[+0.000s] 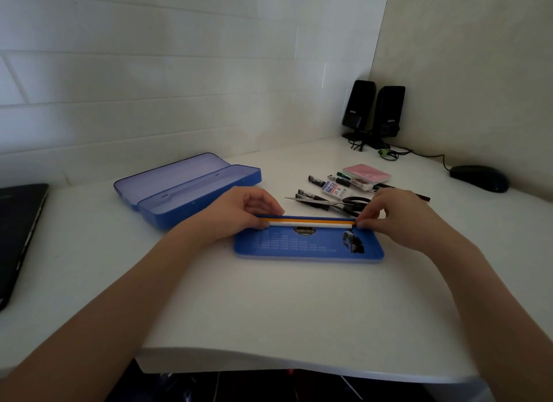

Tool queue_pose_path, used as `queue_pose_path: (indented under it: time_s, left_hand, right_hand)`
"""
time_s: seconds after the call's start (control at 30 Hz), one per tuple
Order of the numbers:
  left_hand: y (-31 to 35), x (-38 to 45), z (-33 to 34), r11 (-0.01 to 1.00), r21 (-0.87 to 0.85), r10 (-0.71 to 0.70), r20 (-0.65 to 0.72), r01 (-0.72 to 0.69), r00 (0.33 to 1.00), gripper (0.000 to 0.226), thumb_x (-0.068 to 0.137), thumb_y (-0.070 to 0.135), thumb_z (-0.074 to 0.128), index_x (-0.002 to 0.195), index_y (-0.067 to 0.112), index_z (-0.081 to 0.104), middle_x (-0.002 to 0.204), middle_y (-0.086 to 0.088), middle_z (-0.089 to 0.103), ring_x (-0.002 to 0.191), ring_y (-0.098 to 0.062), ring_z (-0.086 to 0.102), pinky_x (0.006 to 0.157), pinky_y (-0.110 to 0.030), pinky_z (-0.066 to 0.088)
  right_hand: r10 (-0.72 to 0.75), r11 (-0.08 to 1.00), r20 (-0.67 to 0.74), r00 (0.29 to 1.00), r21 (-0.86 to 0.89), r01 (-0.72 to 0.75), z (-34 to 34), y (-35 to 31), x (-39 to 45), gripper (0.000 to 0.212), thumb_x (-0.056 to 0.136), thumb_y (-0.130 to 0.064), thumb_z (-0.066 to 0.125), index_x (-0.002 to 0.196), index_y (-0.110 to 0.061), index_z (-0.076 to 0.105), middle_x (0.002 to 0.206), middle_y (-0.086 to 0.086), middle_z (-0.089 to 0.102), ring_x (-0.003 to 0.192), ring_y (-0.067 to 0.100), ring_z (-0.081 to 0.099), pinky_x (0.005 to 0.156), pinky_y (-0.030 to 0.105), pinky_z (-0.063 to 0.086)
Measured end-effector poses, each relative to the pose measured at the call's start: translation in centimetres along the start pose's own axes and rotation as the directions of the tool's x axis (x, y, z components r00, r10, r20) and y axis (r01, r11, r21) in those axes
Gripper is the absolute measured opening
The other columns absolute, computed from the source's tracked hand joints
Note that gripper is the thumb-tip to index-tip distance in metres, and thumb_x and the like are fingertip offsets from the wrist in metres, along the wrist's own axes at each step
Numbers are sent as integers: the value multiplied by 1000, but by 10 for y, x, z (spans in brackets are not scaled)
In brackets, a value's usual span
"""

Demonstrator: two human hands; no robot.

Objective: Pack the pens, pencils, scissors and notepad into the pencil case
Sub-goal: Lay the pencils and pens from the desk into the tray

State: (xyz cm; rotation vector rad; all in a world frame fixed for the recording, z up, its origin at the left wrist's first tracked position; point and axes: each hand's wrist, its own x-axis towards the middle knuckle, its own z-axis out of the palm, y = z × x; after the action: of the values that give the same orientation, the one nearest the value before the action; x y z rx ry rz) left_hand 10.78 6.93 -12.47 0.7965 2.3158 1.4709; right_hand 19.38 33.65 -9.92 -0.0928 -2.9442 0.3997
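An open blue pencil case lies at the middle left of the white desk. A separate blue tray from the case lies in front of me. Two pencils, one orange and one white, lie along the tray's far edge. My left hand pinches their left ends and my right hand pinches their right ends. Behind the tray lie black scissors, several black pens, a lead refill box and a pink notepad.
A black laptop sits at the left edge. Two black speakers with cables stand in the back corner, and a black mouse lies at the right. The desk's front edge curves just below my forearms.
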Motion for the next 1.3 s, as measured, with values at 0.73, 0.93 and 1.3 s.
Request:
queue_pose_path:
  time_s: [0.73, 0.93, 1.3]
  left_hand:
    - [-2, 1, -1, 1000, 19, 22, 11, -22, 1000, 33, 77, -16, 63, 95, 12, 67, 105, 2, 72, 101, -4, 66, 86, -13, 50]
    - [-3, 2, -2, 1000, 23, 18, 11, -18, 1000, 32, 77, -15, 63, 97, 10, 68, 105, 2, 72, 101, -3, 66, 84, -10, 49]
    - [-3, 3, -2, 999, 31, 11, 7, -11, 1000, 33, 77, -14, 64, 95, 14, 68, 105, 3, 72, 100, -3, 66, 83, -10, 50]
  right_hand:
    - [420, 903, -201, 885, -6, -430, 23, 60, 17, 42, 97, -20, 35, 137, -23, 46, 130, 11, 55, 121, 30, 47, 101, 42, 33]
    - [392, 912, -274, 878, -8, -410, 24, 61, 21, 29, 97, -20, 43, 122, -22, 59, 121, 10, 59, 114, 29, 50, 96, 43, 36]
    - [405, 913, -193, 894, 143, -383, 24, 51, 26, 26, 99, -20, 40, 117, -19, 58, 119, 12, 60, 113, 31, 51, 97, 45, 39]
